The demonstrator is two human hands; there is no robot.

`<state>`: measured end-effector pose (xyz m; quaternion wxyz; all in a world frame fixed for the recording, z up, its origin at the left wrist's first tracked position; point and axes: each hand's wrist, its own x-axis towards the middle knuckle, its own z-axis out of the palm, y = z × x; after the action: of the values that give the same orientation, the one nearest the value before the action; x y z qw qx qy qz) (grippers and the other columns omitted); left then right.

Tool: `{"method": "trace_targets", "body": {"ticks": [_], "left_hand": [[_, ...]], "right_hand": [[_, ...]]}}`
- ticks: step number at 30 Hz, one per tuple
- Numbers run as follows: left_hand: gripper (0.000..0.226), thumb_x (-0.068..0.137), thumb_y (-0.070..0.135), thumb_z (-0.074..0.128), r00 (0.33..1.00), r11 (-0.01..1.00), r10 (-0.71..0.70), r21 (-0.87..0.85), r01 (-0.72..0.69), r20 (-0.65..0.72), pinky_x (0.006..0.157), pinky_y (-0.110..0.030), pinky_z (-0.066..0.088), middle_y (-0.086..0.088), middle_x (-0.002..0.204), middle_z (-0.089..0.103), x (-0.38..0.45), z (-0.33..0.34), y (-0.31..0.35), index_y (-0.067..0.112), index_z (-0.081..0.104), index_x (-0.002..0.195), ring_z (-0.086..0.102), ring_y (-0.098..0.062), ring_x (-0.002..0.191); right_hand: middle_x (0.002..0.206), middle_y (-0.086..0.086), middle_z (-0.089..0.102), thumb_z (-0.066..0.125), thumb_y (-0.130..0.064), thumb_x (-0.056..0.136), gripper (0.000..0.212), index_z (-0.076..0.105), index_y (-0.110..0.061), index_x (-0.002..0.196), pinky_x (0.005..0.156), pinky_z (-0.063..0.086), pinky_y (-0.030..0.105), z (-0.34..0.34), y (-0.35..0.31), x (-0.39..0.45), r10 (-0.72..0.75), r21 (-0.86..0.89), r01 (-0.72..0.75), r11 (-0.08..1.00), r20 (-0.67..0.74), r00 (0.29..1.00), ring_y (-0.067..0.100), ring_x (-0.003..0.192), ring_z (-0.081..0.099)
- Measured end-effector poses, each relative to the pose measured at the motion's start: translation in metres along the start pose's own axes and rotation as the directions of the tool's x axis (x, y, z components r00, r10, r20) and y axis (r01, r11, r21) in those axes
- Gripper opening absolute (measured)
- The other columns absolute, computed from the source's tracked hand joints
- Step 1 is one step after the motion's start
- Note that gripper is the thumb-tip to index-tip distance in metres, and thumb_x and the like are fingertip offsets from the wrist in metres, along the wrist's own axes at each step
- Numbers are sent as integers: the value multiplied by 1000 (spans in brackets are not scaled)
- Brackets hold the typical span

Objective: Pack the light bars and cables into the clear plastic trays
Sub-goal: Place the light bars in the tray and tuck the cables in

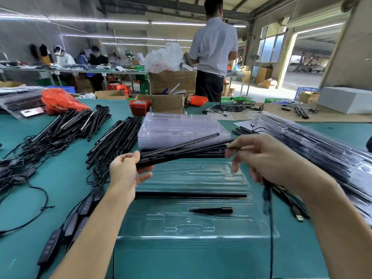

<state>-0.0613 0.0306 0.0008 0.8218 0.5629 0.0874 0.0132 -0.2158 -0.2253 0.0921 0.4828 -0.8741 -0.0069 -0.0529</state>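
Clear plastic tray (193, 224) near edge of green table (60, 178), one light bar (191, 195) and short black piece (211, 210) seated in slots. Above tray, left hand (125, 170) grips bundle of light bars (181, 150) at left end; right hand (261, 158), blurred, pinches right end, cable (268, 218) hanging below. Stack of empty trays (181, 127) beyond.

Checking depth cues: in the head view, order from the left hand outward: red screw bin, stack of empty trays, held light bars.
1. Held light bars, gripped in the left hand.
2. Stack of empty trays, just beyond.
3. Red screw bin, farther back.
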Motion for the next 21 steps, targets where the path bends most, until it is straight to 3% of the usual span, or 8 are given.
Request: {"method": "trace_targets", "body": {"ticks": [4,7,9,11,15,17,19,21], "left_hand": [[6,101,11,56,1000,1000,-19,-21,19,-4,39,-25,51,-21,94,68,-5,-6,-1,6,53,104,71,-22,54],[7,102,11,54,999,999,-49,-11,49,-11,39,-24,51,-20,92,68,-10,-14,-10,6,52,106,71,-21,52],[3,102,11,54,997,997,-66,27,67,-33,39,-24,51,-18,90,68,-14,-22,-17,8,53,101,70,-20,51],[5,101,12,55,997,994,-63,85,67,-48,41,-26,51,-16,88,69,-16,-29,-22,11,54,96,70,-20,52],[3,98,11,60,1000,977,-15,210,17,-14,57,-33,47,-10,90,70,-20,-35,-21,14,58,96,69,-20,54],[3,96,10,61,1000,966,7,259,-7,-1,58,-32,43,-10,91,70,-22,-35,-19,13,60,96,65,-22,56],[3,95,8,62,1000,956,24,293,-27,15,58,-32,42,-10,89,69,-23,-38,-16,11,60,96,62,-21,53],[4,94,7,62,999,944,32,327,-38,22,58,-33,41,-10,86,68,-23,-43,-12,11,60,94,59,-20,50]], "right_hand": [[79,8,55,41,-7,105,14,49,-13,114,40,51,30,-10,12,28,17,-127,-63,990,-340,940,15,52,52],[83,3,51,54,-18,101,22,49,-20,123,42,41,20,-15,26,32,101,-142,-132,981,-207,973,9,55,44],[95,3,56,60,-2,90,40,54,-27,122,52,46,24,-14,32,27,84,-199,-105,974,-108,991,8,61,48],[102,0,57,57,7,82,48,61,-25,118,65,46,21,-11,41,26,-15,-342,-52,938,-193,981,5,69,50],[104,0,63,64,-4,90,26,68,-16,113,91,49,37,8,58,29,-217,-368,-41,929,-630,746,21,96,60],[96,-8,67,60,-17,98,26,59,-26,122,83,55,45,20,68,31,-128,-226,-47,973,-697,706,24,84,69],[78,-3,69,48,-25,104,10,56,-31,105,72,57,54,29,79,34,36,-46,-87,995,-650,759,25,57,71],[70,4,70,39,-35,105,23,53,-26,89,72,56,56,36,88,35,135,-38,-191,981,-576,807,26,50,69]]}}
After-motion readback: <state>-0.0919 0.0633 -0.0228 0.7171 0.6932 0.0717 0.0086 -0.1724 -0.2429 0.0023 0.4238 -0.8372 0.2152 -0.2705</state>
